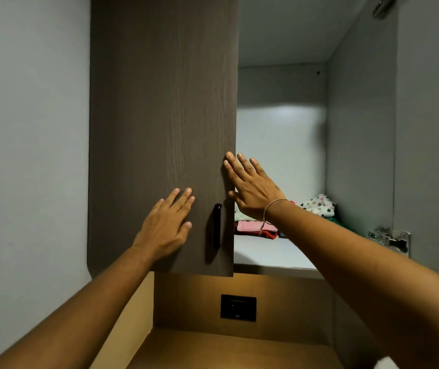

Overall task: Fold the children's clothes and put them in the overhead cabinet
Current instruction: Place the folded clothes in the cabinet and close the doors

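Clothes in folded stack on cabinet shelf, partly behind door. Presses left hand flat on door beside handle, fingers straight. Lays right hand on door edge, fingers spread.

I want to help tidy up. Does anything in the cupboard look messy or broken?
Nothing looks broken or spilled. The folded clothes sit in piles on the shelf. Only the white patterned piece on top of the right pile looks a little rumpled.
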### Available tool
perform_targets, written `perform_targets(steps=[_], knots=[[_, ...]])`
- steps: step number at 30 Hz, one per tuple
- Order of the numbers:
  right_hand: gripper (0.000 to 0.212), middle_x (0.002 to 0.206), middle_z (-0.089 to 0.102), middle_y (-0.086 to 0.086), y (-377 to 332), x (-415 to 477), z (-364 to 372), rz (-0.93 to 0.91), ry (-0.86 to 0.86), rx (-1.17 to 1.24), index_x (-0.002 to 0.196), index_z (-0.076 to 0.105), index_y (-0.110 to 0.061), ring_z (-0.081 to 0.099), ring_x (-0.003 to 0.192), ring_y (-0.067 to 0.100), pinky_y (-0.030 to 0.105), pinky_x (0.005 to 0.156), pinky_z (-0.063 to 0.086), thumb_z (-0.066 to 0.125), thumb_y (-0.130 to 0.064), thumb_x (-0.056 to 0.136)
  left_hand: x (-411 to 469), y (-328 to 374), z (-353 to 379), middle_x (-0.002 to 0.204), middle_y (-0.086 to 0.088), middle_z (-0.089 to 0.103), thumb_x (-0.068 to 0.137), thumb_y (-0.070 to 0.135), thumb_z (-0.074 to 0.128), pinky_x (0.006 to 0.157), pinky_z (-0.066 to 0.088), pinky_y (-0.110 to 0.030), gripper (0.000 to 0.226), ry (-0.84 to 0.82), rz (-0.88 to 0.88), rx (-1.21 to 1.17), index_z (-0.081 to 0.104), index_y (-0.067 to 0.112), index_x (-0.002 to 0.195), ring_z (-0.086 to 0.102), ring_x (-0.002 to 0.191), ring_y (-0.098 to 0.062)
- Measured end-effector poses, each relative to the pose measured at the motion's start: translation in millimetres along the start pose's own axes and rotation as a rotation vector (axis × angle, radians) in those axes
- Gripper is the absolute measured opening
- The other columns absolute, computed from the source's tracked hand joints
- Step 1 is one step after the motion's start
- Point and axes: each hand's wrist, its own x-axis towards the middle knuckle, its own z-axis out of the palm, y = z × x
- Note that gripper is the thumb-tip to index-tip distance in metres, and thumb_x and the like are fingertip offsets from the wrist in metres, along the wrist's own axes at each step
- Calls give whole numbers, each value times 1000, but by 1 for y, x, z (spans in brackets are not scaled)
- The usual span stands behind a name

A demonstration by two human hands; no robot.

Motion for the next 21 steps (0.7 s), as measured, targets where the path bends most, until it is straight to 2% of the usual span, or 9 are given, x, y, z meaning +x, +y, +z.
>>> perform_targets(steps=[3, 6, 8, 11, 13, 16, 19, 21], knots=[[70, 161, -11, 6, 2, -32, -18, 93, -63, 91, 153, -7, -15, -8, 149, 28, 43, 121, -3, 5, -51, 94, 5, -5, -35, 162, 3, 11, 99, 42, 32, 120, 20, -44, 62, -124, 40, 36, 9, 24, 154, 11, 149, -18], [65, 161, -12, 6, -2, -94, -46, 213, -83, 155, 153, -7, -14, -11, 148, 27, 44, 121, -4, 24, -41, 101, 15, 5, -69, 163, 0, 11, 101, 38, 34, 120, 18, -43, 59, -148, 61, 75, 13, 21, 154, 10, 149, -20], [66, 161, -11, 6, -5, -141, -74, 275, -87, 131, 153, -4, -13, -11, 148, 27, 45, 121, -1, 27, -39, 101, 22, 26, -87, 163, -1, 10, 102, 36, 33, 120, 17, -44, 58, -86, 107, 56, 16, 18, 154, 8, 150, -22], [70, 161, -9, 6, -8, -209, -122, 459, -37, 89, 154, 0, -13, -14, 148, 26, 44, 121, -4, 18, -44, 94, 30, 80, -109, 163, -1, 10, 101, 39, 28, 120, 15, -45, 58, -1, 234, -5, 17, 18, 154, 5, 150, -22], [72, 161, -10, 5, -9, -251, -157, 592, 23, 47, 154, -2, -13, -17, 147, 26, 39, 119, -11, 21, -43, 93, 31, 127, -127, 163, -2, 11, 97, 45, 19, 120, 14, -45, 63, 66, 368, -37, 20, 18, 153, 5, 150, -24], [72, 161, -9, 6, -4, -304, -208, 755, 167, -25, 153, -3, -14, -18, 147, 24, 38, 119, -13, 26, -42, 93, 31, 205, -157, 162, -4, 17, 90, 50, 9, 119, 16, -46, 72, 172, 552, -107, 24, 17, 152, 9, 150, -26], [73, 161, -12, 6, 14, -338, -249, 883, 279, -70, 153, -3, -13, -19, 147, 22, 39, 120, -11, 29, -40, 93, 33, 282, -186, 160, -6, 22, 93, 48, 12, 118, 20, -48, 69, 298, 728, -110, 26, 15, 152, 11, 149, -29], [74, 161, -12, 9, 36, -353, -265, 996, 319, -15, 153, -3, -11, -18, 147, 21, 38, 120, -9, 27, -40, 92, 36, 328, -206, 161, -5, 19, 97, 45, 16, 119, 16, -48, 64, 370, 819, -98, 24, 16, 152, 8, 150, -30]])
